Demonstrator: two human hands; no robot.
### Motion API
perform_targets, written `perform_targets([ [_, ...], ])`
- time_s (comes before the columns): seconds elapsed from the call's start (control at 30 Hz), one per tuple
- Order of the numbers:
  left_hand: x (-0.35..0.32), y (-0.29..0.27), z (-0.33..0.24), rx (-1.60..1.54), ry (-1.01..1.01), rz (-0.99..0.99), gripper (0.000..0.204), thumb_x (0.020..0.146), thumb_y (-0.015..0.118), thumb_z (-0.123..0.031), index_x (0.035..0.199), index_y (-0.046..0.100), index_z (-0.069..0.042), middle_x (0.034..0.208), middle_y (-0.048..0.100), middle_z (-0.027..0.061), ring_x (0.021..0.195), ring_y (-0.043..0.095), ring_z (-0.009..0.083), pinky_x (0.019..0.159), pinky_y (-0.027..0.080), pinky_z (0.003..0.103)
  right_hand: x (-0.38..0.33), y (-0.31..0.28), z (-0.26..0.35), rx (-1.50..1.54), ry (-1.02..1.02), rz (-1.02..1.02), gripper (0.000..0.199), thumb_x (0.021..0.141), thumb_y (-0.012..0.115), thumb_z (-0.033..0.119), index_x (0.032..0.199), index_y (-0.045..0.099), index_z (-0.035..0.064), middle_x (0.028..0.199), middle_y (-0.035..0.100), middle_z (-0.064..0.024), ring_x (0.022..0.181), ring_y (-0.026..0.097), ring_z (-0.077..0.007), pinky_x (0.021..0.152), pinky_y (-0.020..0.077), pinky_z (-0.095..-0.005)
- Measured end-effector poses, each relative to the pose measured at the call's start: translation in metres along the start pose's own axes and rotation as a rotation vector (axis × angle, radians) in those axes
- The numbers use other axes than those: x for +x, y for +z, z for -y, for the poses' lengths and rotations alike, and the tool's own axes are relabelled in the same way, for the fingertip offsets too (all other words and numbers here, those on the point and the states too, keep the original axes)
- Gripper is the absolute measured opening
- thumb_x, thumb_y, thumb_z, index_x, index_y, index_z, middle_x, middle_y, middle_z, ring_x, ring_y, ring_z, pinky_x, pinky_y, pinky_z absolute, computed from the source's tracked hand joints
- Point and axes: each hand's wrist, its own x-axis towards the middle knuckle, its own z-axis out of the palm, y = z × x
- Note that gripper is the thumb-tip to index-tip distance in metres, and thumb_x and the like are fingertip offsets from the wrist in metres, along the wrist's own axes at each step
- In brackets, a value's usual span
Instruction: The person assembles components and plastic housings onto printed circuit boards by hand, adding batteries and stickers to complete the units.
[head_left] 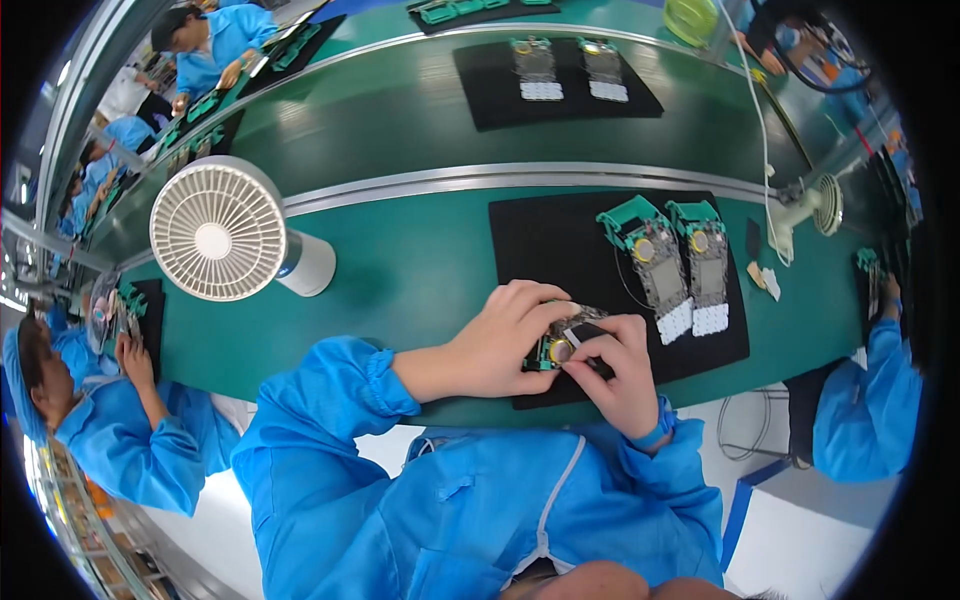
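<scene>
My left hand (500, 342) is wrapped round a circuit board assembly (558, 351) with a green plastic frame and a round, yellow-rimmed part. It is held over the near side of a black mat (540, 250). From the right, my right hand (617, 375) is closed in a pinch, thumb and index fingertip against the assembly beside the round part. Whatever is between those fingertips is too small to make out. Two similar assemblies lie side by side on the mat to the right, a left one (660, 275) and a right one (708, 268), each with a green frame and a white keypad-like end.
A white desk fan (220, 235) stands left on the green table (400, 240). Small scraps (768, 280) lie right of the mat. Beyond a metal rail (420, 180), another black mat (490, 85) carries two more assemblies. Co-workers in blue sit at both sides and across.
</scene>
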Motion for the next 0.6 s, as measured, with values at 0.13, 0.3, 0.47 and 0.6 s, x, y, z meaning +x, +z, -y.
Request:
perform_targets([
  [0.13,0.003,-0.003,-0.003,-0.015,0.022,0.022,0.071,0.067,0.079,-0.019,0.128,0.047,-0.006,0.127,0.048,0.0175,0.116,0.045,0.0392,0.097,0.039,0.047,-0.001,0.001,0.002,-0.009,0.005,-0.021,0.016,0.073,0.078,0.007,0.082,0.065,0.0085,0.097,0.053,-0.0092,0.093,0.050,-0.0297,0.078,0.0417,-0.0383],
  [0.3,0.001,-0.004,-0.004,0.001,0.028,0.033,0.069,0.067,0.079,-0.018,0.127,0.048,-0.005,0.128,0.048,0.0178,0.117,0.045,0.0394,0.098,0.039,0.047,-0.004,-0.002,0.002,0.046,0.022,-0.008,0.016,0.073,0.078,0.005,0.082,0.065,0.0079,0.097,0.054,-0.0095,0.093,0.050,-0.0293,0.077,0.0424,-0.0376],
  [0.47,0.001,-0.008,-0.009,0.025,0.062,-0.015,0.069,0.066,0.082,-0.019,0.126,0.049,-0.006,0.129,0.047,0.0174,0.125,0.042,0.0408,0.100,0.037,0.050,-0.008,-0.003,-0.005,0.061,-0.046,0.004,0.018,0.071,0.079,0.006,0.084,0.066,0.0087,0.098,0.053,-0.0099,0.093,0.050,-0.0298,0.078,0.0429,-0.0373],
  [0.6,-0.006,-0.007,-0.012,0.185,0.328,-0.155,0.040,0.069,0.080,-0.016,0.104,0.060,-0.014,0.124,0.055,0.0088,0.122,0.048,0.0348,0.095,0.041,0.051,-0.010,-0.002,-0.007,0.050,-0.059,-0.002,0.018,0.071,0.079,0.005,0.084,0.067,0.0093,0.100,0.053,-0.0103,0.093,0.050,-0.0305,0.078,0.0430,-0.0377],
])
